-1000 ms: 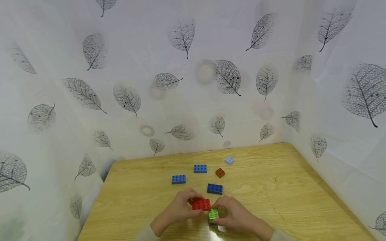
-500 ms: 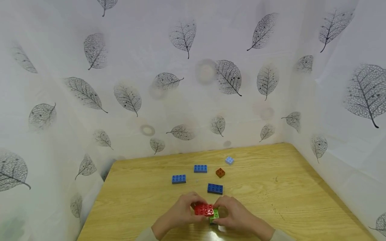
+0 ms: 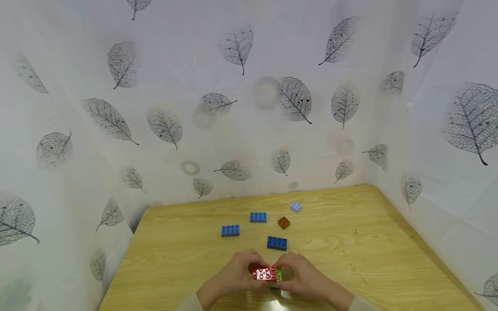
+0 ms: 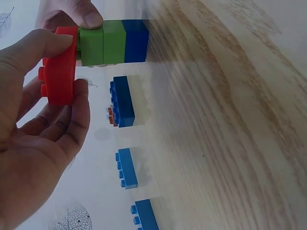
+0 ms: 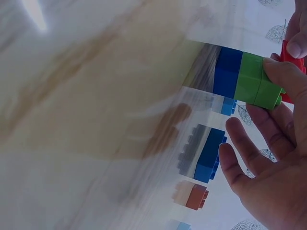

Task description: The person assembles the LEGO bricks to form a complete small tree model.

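My left hand [image 3: 233, 273] grips a red toy brick [image 4: 61, 72] with two rows of studs by its long ends, thumb on one side and fingers on the other. Beside it, my right hand [image 3: 302, 276] pinches the upper part of a small stack, two green bricks [image 4: 103, 44] on top of a blue brick [image 4: 136, 41] that stands on the table. One end of the red brick lies over the topmost green studs; a narrow gap shows in the left wrist view. In the head view the red brick and fingers hide most of the stack.
Beyond the hands lie a dark blue brick [image 3: 277, 243], two lighter blue bricks [image 3: 230, 231], a brown brick [image 3: 284, 223] and a small pale blue brick [image 3: 295, 207]. The wooden table [image 3: 171, 255] ends at a leaf-print curtain [image 3: 241, 129].
My left hand has brought the red brick rightward and nearer to me, from beside the green stack to over its top. The right hand keeps its pinch there.
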A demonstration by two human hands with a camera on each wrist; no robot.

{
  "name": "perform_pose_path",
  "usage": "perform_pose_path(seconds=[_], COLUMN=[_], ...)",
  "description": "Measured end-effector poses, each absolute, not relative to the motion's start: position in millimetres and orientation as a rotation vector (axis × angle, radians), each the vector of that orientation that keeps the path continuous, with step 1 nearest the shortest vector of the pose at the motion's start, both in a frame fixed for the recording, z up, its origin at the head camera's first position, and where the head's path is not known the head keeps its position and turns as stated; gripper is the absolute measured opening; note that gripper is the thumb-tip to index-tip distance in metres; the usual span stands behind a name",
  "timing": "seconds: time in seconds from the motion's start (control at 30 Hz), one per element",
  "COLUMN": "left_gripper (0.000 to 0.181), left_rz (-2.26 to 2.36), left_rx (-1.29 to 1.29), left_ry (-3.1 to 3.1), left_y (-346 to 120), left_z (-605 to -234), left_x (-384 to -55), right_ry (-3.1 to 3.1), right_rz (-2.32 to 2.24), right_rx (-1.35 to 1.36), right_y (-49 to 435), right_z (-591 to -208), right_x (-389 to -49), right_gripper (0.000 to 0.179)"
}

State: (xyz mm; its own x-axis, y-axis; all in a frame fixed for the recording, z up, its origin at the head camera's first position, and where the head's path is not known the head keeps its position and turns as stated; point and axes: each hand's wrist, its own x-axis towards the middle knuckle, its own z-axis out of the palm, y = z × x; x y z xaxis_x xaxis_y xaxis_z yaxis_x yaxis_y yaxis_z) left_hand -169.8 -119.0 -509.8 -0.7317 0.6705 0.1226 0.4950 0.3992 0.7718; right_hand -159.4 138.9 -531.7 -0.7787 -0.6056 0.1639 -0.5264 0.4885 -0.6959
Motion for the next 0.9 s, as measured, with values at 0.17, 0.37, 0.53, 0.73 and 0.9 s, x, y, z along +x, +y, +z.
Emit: perform_pose_path(seconds=[0.17, 0.37, 0.53, 0.73, 0.9], left_gripper=[0.025, 0.026, 0.027, 0.028, 0.027], left_rz=[1.199, 1.192, 1.189, 1.182, 1.181], left_rx=[1.047, 1.026, 1.001, 0.988, 0.992], left_ry=[2.456, 2.435, 2.423, 2.424, 2.431], left_y=[-118.8, -118.6, -118.9, -118.7, -117.7], left_z=[-507.2, -505.5, -503.9, -503.1, -504.1], left_x=[-170.8, -171.2, -172.4, -173.0, -173.7], right_ry=[2.574, 2.555, 2.565, 2.593, 2.619], right_rz=[-1.211, -1.236, -1.216, -1.189, -1.211], right_rx=[-0.962, -0.952, -0.949, -1.022, -1.102], right_y=[138.1, 138.7, 138.4, 136.5, 135.9], right_z=[-533.5, -533.9, -531.9, -531.0, -533.0], right_x=[-159.5, -158.6, -158.5, -157.5, -157.5], right_gripper=[0.025, 0.025, 0.03, 0.036, 0.029])
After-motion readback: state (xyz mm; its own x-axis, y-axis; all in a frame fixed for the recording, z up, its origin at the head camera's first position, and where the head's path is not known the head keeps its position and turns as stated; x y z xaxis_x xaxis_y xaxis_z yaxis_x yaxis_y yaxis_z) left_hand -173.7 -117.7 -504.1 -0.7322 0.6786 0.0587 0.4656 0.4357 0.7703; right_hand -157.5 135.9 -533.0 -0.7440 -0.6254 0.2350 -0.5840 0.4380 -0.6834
